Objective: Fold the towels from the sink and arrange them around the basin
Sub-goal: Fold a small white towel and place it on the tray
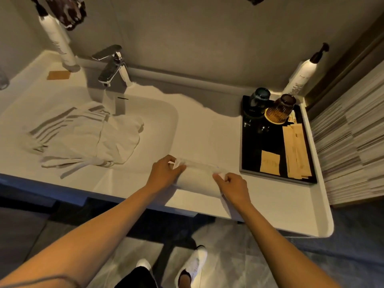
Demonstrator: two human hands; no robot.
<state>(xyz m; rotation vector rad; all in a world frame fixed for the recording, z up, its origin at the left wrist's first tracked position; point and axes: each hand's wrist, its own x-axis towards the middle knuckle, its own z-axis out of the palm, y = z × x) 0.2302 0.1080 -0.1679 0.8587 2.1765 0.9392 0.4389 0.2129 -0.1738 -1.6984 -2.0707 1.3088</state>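
A small white towel (197,179) lies on the white counter just right of the basin (162,113), near the front edge, partly folded over. My left hand (166,173) pinches its far left corner. My right hand (232,186) pinches its right corner. Inside the basin a heap of crumpled white towels with grey stripes (83,136) lies loose on the left side, below the faucet (113,66).
A black tray (251,159) at the right holds two upturned glasses (278,109) and paper sachets (295,150). Pump bottles stand at the back right (301,77) and back left (60,44). A tan card (58,75) lies left of the faucet.
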